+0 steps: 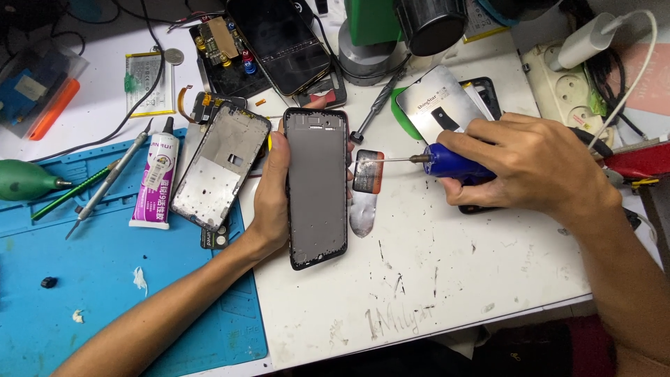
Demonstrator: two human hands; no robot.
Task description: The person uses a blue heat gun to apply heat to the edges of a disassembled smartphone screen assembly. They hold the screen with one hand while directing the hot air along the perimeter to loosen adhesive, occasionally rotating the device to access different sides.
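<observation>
The white bench [433, 279] carries everything, scuffed and marked with dark scratches. On its left part lies a blue work mat [105, 293], and the phone frame [317, 187] serves as landmark: it lies upright in the view just right of the mat's edge, its grey inner plate facing up inside a dark rim. The left hand [273, 188] wraps that phone frame from the left, thumb and fingers closed around its long sides. Right of the phone frame, the right hand [534, 164] is closed around a blue-handled screwdriver [450, 162], whose thin shaft points left and ends near the frame's right edge, over a small dark and orange piece [368, 171]. Just left of the phone frame lies a second bare frame [222, 164], tilted. Further left stands a white and pink glue tube [155, 181], then grey tweezers [108, 183].
</observation>
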